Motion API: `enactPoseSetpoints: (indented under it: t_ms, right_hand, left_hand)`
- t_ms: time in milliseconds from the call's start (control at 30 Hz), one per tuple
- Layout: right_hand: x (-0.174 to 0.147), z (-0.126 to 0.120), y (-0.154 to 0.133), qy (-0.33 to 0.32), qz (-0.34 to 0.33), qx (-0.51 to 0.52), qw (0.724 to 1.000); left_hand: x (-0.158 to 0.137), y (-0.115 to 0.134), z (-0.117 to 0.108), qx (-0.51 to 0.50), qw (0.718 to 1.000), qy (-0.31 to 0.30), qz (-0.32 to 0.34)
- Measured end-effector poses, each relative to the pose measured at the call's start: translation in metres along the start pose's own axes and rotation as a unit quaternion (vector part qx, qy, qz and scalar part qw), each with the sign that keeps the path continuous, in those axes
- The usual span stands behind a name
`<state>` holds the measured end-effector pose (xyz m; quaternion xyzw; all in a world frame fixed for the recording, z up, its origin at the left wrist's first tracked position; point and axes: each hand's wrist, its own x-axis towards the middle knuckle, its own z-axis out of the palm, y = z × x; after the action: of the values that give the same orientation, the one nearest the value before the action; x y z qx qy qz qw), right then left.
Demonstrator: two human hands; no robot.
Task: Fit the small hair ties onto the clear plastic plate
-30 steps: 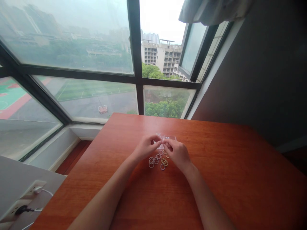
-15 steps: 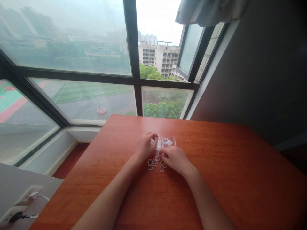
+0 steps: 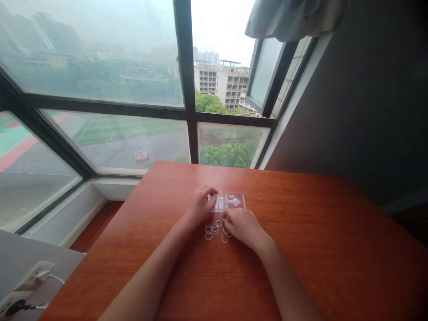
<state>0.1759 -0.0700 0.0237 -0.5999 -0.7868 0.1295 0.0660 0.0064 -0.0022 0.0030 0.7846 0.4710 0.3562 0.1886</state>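
Observation:
A small clear plastic case (image 3: 235, 201) with white printed shapes lies flat on the table. My left hand (image 3: 200, 203) is at its left edge, fingers curled, with thumb and forefinger closed on that side. Just below the case, several thin rings (image 3: 216, 229) lie loosely grouped, mostly whitish, with a yellowish one partly under my right hand. My right hand (image 3: 244, 225) is low over the right side of the group. Its thumb and fingertips are pinched together on a pale ring (image 3: 221, 217), partly hidden by the fingers.
The reddish-brown wooden table (image 3: 317, 240) reaches up to a large dark-framed window (image 3: 133, 109). A grey wall (image 3: 354, 102) rises on the right. At lower left, plugs and cables sit in a wall socket (image 3: 28, 285).
My right hand has moved slightly down, and more of the case's lower right corner shows. My left hand stays at the case's left edge. The view has shifted a little.

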Motion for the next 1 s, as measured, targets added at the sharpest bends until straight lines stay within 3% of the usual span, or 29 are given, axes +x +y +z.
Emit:
enactPoseSetpoints:
  t_ms: [233, 367, 500, 600, 867, 1000]
  right_hand:
    - [0.002, -0.001, 0.007, 0.155, 0.012, 0.093, 0.983]
    - [0.003, 0.001, 0.006, 0.198, -0.008, 0.103, 0.975]
    - [0.002, 0.002, 0.005, 0.210, -0.018, 0.092, 0.973]
    - [0.002, 0.002, 0.005, 0.215, -0.027, 0.083, 0.973]
    - [0.001, -0.002, 0.007, 0.171, 0.003, 0.072, 0.983]
    - [0.002, -0.005, 0.005, 0.113, 0.014, 0.047, 0.992]
  left_hand:
    - [-0.002, 0.003, -0.002, -0.105, 0.994, -0.027, -0.012]
    - [-0.003, 0.011, -0.006, -0.178, 0.981, -0.068, -0.035]
    - [-0.004, 0.015, -0.008, -0.218, 0.967, -0.127, -0.037]
    - [-0.005, 0.016, -0.007, -0.221, 0.965, -0.133, -0.038]
    - [0.003, 0.006, 0.005, -0.099, 0.994, -0.007, -0.036]
    - [0.005, 0.003, 0.009, -0.039, 0.999, 0.010, 0.000]
